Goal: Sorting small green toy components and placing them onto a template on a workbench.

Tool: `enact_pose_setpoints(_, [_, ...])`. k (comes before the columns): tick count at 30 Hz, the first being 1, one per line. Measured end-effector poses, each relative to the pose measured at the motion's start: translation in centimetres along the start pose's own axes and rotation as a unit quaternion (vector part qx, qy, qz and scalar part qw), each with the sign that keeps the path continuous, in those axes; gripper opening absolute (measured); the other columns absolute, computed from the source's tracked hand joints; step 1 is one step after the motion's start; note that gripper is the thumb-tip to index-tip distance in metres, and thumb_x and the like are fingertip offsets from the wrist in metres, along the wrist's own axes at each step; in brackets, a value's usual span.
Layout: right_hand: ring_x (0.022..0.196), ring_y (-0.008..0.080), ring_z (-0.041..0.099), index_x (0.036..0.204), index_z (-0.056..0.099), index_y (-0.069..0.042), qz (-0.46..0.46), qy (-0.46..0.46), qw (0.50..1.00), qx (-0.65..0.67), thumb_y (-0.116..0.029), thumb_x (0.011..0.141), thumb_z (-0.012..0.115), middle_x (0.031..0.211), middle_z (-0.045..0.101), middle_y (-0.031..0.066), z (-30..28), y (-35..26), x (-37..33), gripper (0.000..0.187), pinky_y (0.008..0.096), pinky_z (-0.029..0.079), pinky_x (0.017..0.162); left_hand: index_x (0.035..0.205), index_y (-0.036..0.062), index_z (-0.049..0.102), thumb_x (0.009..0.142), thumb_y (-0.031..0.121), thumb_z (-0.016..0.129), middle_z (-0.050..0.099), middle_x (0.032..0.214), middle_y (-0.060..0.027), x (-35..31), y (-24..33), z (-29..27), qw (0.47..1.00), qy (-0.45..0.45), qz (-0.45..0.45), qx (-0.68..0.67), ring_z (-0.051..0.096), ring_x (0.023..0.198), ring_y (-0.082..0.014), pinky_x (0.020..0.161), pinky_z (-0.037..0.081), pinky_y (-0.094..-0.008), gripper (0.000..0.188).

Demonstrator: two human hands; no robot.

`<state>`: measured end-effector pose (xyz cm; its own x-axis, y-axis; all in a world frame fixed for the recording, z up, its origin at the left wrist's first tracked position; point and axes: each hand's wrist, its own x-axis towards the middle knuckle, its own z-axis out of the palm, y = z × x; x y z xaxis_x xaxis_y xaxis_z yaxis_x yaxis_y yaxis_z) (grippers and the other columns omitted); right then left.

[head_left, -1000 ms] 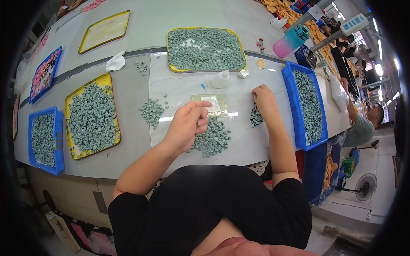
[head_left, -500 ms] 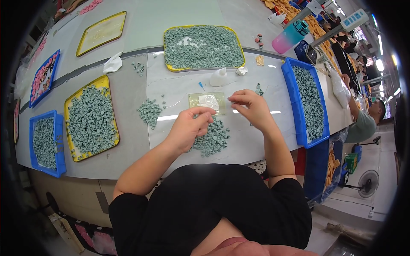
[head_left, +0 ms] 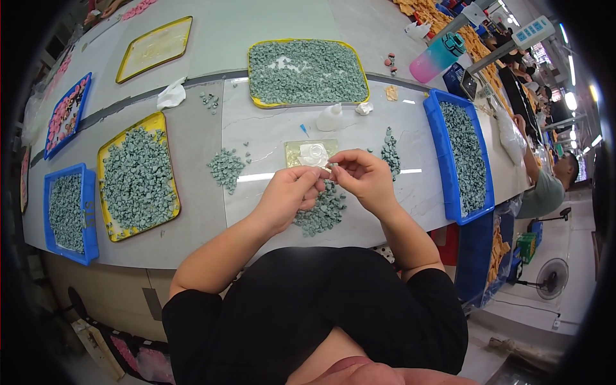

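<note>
My left hand (head_left: pixel 290 197) and my right hand (head_left: pixel 367 181) meet fingertip to fingertip above the table. The left thumb and forefinger are pinched together; what they hold, if anything, is hidden. Between the right thumb and forefinger shows a tiny grey-green piece (head_left: pixel 332 166), its shape too small to tell. Just beyond the fingers lies a yellowish, see-through flat pad (head_left: pixel 293 153) with a clear round dish (head_left: pixel 315 153) on it. A loose pile of small grey-green pieces (head_left: pixel 319 217) lies under and near my hands. Smaller piles lie to the left (head_left: pixel 226 168) and right (head_left: pixel 389 157).
Yellow-rimmed trays of green pieces stand at the back (head_left: pixel 308 101) and left (head_left: pixel 176 186). Blue trays flank me at left (head_left: pixel 91 237) and right (head_left: pixel 453 186). Behind the pad are a white squeeze bottle (head_left: pixel 330 118), blue nozzle tip (head_left: pixel 304 130) and pink-teal drinking bottle (head_left: pixel 436 59).
My right hand has moved left and nearer, bringing its fingertips against those of my left hand. The right-hand pile, partly covered before, now shows. My left hand has barely moved.
</note>
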<state>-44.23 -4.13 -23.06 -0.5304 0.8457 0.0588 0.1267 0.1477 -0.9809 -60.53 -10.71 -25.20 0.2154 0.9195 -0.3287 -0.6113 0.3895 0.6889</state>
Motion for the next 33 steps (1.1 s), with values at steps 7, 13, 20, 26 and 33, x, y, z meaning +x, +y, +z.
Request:
enact_pose_setpoints(7, [0.078,0.0145,0.06,0.09,0.064,-0.002,-0.199,0.006,0.971,-0.135,0.001,0.075,0.065,0.089,0.062,0.0066,0.6,0.2,0.3,0.016,0.0233,0.046,0.072,0.096,-0.0024,0.055,0.095,0.019,0.045,0.05,0.079,-0.0031,-0.1,-0.1,0.4,0.996,-0.019,-0.007,-0.086,0.037,0.06,-0.0057,0.048,0.031,-0.018,0.024])
enact_pose_setpoints(13, [0.073,0.0173,0.06,0.086,0.066,-0.003,-0.274,0.055,0.929,-0.242,0.004,0.068,0.069,0.083,0.061,0.0068,0.5,0.2,0.0,0.02,0.0249,0.049,0.063,0.094,-0.0008,0.054,0.092,0.017,0.05,0.05,0.077,-0.0025,0.3,-0.4,0.0,0.997,-0.011,0.056,-0.061,0.035,0.054,-0.0054,0.046,0.029,-0.0189,0.019])
enact_pose_setpoints(20, [0.067,0.0182,0.06,0.083,0.066,-0.004,-0.293,0.025,0.915,-0.277,0.004,0.065,0.07,0.08,0.06,0.0071,0.4,0.4,0.1,0.02,0.026,0.049,0.056,0.1,-0.0034,0.055,0.09,0.012,0.053,0.05,0.075,-0.0022,0.1,-0.5,-0.1,0.998,0.038,0.049,0.025,0.036,0.055,-0.0042,0.045,0.03,-0.0181,0.018])
enact_pose_setpoints(26, [0.072,0.0223,0.056,0.088,0.061,-0.002,-0.339,-0.014,0.869,-0.362,-0.002,0.067,0.067,0.08,0.057,0.0076,-0.5,1.4,1.3,0.022,0.0315,0.046,0.062,0.104,-0.0047,0.054,0.09,0.007,0.05,0.05,0.077,-0.0023,-0.1,-0.4,-0.5,0.996,0.063,0.056,0.027,0.035,0.054,-0.0034,0.046,0.03,-0.0182,0.019])
enact_pose_setpoints(33, [0.067,0.0205,0.055,0.091,0.062,-0.001,-0.395,-0.031,0.801,-0.448,-0.001,0.064,0.066,0.079,0.056,0.006,-0.7,3.5,2.3,0.028,0.0322,0.044,0.059,0.108,-0.0038,0.048,0.089,0.006,0.051,0.055,0.083,-0.0073,0.1,-0.2,-1.0,0.988,0.117,0.098,0.013,0.035,0.053,-0.0035,0.045,0.031,-0.0176,0.022])
